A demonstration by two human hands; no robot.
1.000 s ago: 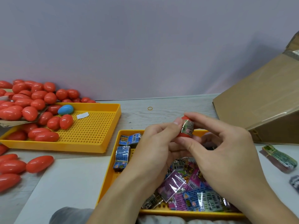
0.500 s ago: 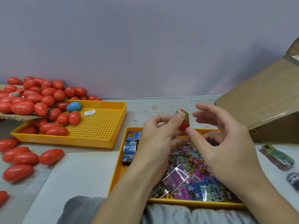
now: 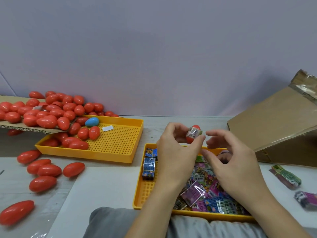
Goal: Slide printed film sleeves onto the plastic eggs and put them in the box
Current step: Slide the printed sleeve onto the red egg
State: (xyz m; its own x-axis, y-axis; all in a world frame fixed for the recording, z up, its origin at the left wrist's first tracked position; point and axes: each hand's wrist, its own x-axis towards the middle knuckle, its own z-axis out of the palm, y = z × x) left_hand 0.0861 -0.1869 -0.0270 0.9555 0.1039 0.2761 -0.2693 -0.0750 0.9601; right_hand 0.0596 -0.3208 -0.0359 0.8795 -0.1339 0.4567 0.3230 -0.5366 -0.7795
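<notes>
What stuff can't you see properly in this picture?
All in the head view:
- Cardboard box: cut off by the right edge; its inside faces away, so any finished eggs are hidden.
- Film sleeve on the held egg: print too small to read.
- Right hand: fingertips blurred.
- Near yellow tray: both forearms cover much of the loose sleeves.
- Red egg pile: cut off by the left edge.

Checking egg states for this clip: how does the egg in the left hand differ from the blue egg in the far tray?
The held egg is red with a printed film sleeve round its middle; the blue egg is bare. The held egg is pinched in the left hand, raised above the table; the blue egg lies among red eggs in the yellow tray. Both are the same egg shape.
</notes>
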